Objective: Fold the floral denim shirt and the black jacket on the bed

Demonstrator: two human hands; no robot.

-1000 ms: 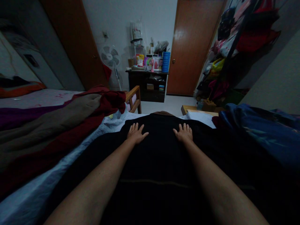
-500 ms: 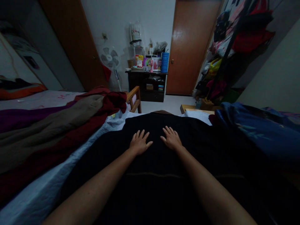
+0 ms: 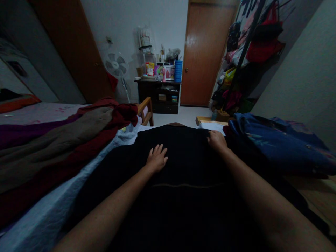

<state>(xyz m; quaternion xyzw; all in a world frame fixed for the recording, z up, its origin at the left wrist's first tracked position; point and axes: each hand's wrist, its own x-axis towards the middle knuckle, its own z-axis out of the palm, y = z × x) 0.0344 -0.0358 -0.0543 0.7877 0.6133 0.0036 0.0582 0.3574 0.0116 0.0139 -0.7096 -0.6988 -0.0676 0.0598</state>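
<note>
A large black garment [image 3: 181,150], perhaps a coat, lies spread over the bed before me, with a brown patch at its far edge and a thin tan line across its middle. My left hand [image 3: 157,158] rests flat on it, left of centre, fingers spread. At the garment's far right part, my right hand [image 3: 217,140] has its fingers curled into the cloth near the edge. The dark fabric hides most folds, and the right fingertips are partly out of sight.
Grey, purple and dark red clothes [image 3: 65,140] lie at left on the pale blue bedding [image 3: 39,224]. A folded blue garment [image 3: 278,140] sits at right. Beyond the bed stand a wooden bed rail [image 3: 147,110], a fan [image 3: 117,64], a dark cabinet [image 3: 159,98] and hanging bags [image 3: 265,45].
My right hand has slid right and away from me, and its spread fingers have curled onto the cloth. My left hand stays flat. The view has turned slightly right.
</note>
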